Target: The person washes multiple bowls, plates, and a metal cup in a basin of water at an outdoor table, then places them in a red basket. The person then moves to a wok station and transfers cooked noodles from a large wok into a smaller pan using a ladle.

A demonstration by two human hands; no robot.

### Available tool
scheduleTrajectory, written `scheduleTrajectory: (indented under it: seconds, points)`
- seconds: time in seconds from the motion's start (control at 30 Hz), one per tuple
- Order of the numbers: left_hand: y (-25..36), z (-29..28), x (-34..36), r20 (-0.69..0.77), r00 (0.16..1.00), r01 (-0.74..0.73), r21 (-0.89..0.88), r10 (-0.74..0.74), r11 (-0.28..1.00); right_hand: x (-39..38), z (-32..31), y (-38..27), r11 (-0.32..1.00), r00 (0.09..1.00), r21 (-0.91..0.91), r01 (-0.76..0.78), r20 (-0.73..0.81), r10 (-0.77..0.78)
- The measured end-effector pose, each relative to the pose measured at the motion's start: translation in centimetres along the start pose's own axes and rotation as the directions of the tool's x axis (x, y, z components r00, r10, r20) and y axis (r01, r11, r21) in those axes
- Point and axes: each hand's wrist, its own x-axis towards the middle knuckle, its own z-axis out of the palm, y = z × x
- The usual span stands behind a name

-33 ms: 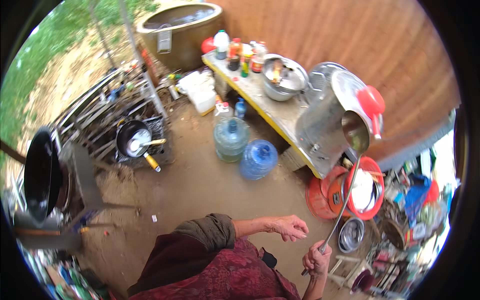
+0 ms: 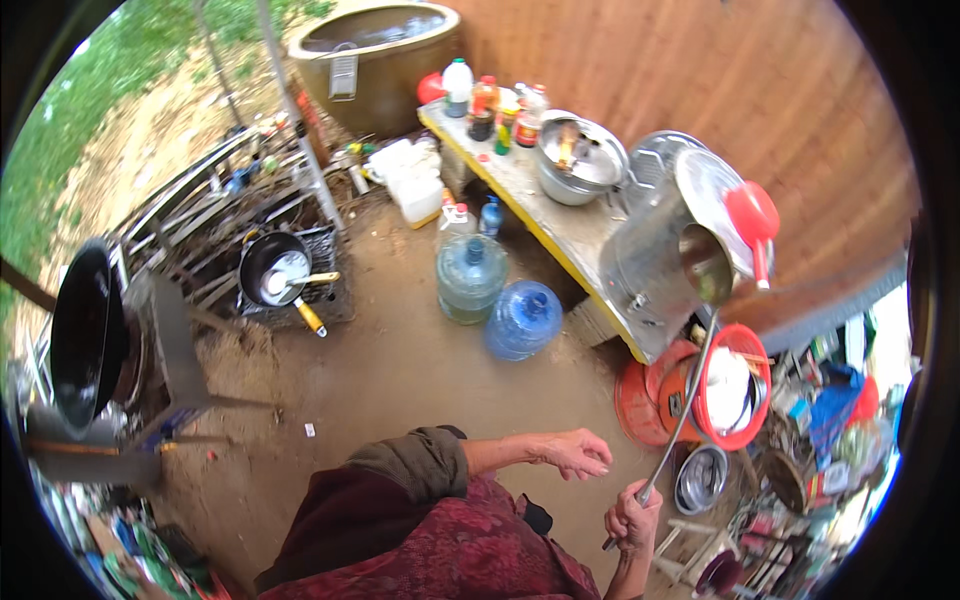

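My right hand (image 2: 633, 516) is wrapped round the lower handle of a long metal ladle (image 2: 683, 420). The ladle slants up and away to the right, and its bowl shows in front of a big metal drum with a tap (image 2: 640, 260). My left hand (image 2: 574, 454) hovers to the left of the handle, apart from it, with nothing in it and its fingers loosely stretched. Beyond the handle, to the right, stands a red bucket (image 2: 763, 410) with a white thing and a metal bowl in it. A red dipper (image 2: 752, 215) lies on the drum's lid.
A yellow-edged bench (image 2: 520, 212) carries bottles and a metal pot (image 2: 575, 190). Two large water bottles (image 2: 470, 285) stand on the floor before it. At left are a black wok (image 2: 85, 335) and a small pan (image 2: 268, 262). Clutter fills the right side.
The view has shifted slightly, so the left and middle surroundings sit a little further right. Both hands and the ladle keep nearly the same pose.
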Motion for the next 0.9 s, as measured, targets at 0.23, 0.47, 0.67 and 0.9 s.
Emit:
scheduleTrajectory:
  seconds: [0.23,0.47,0.67,0.9]
  points:
    - [-8.0,-10.4,-11.4,-0.620,0.778,-0.113,-0.291,-0.097,0.950,8.9,3.1,0.1,0.980,0.974,-0.025,-0.195,0.109,0.197]
    - [-12.8,-15.0,-25.8,-0.880,0.378,-0.467,-0.451,-0.289,0.761,18.3,7.1,-1.2,0.958,0.958,0.049,-0.283,0.051,0.281]
    - [-14.5,-17.5,-29.9,-0.896,0.274,-0.592,-0.444,-0.350,0.672,25.4,9.2,-0.9,0.924,0.950,0.235,-0.302,0.149,0.273]
    - [-18.6,-18.3,-31.0,-0.918,0.190,-0.680,-0.378,-0.347,0.628,34.3,9.0,-1.0,0.863,0.931,0.360,-0.355,0.221,0.291]
